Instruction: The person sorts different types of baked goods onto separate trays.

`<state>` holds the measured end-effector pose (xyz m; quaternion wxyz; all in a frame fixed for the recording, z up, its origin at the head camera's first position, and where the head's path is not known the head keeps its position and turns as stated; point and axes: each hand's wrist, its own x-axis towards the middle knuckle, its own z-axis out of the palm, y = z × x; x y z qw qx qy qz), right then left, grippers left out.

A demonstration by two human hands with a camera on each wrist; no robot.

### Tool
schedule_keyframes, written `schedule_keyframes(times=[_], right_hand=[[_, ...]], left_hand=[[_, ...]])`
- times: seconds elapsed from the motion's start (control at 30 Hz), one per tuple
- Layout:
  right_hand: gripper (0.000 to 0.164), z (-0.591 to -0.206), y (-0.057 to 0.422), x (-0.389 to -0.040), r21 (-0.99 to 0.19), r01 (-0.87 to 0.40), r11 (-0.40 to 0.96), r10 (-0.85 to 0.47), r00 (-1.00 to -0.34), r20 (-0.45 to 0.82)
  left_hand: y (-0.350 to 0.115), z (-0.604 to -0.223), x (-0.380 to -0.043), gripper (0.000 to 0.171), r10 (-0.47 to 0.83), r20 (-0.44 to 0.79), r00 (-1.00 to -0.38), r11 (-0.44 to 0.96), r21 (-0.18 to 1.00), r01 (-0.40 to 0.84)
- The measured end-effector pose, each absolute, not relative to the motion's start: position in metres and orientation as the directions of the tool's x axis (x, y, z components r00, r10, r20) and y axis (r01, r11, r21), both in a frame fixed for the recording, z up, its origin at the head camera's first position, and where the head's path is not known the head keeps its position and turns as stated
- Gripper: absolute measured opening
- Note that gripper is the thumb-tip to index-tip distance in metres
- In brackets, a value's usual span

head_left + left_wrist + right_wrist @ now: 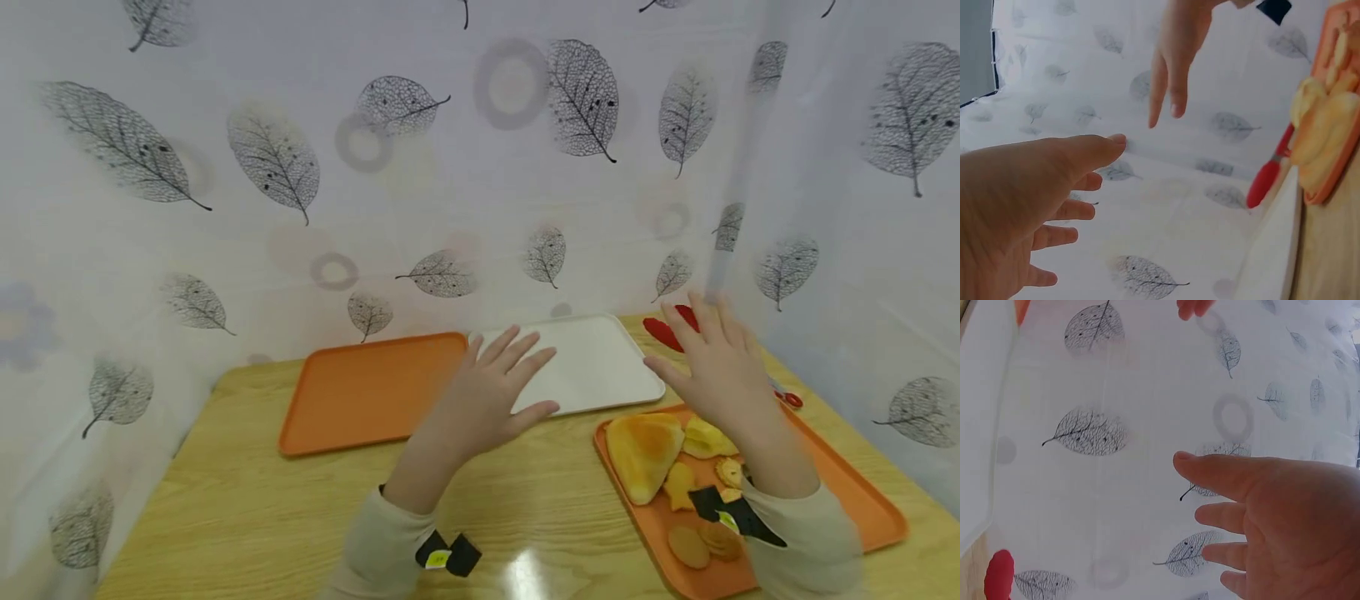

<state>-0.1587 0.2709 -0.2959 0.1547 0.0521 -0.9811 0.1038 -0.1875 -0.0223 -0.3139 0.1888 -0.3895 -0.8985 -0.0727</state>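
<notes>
Three trays lie on the wooden table (247, 500): two orange, one white. The left hand (491, 396) hovers with fingers spread, holding nothing, over the near left edge of the white tray (592, 367). At its 9 o'clock lies the empty orange tray (360, 392). The right hand (720, 371), also spread and empty, hangs above the far end of the second orange tray (862, 500), at 4 o'clock, which carries several bread pieces (645, 450). One red utensil (663, 332) lies behind.

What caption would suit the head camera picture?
Two open hands, left hand and right hand, hover above a white tray beside an orange tray of food.
</notes>
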Motion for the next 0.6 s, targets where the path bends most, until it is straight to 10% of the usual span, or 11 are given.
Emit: schedule_keyframes(times=[0.6], right_hand=[[0.083, -0.359, 0.403, -0.139, -0.077, -0.02, 0.997, -0.002, -0.972, 0.233]], left_hand=[[0.047, -0.376, -0.145, 0.071, 0.881, -0.081, -0.467, 0.457, -0.117, 0.882]])
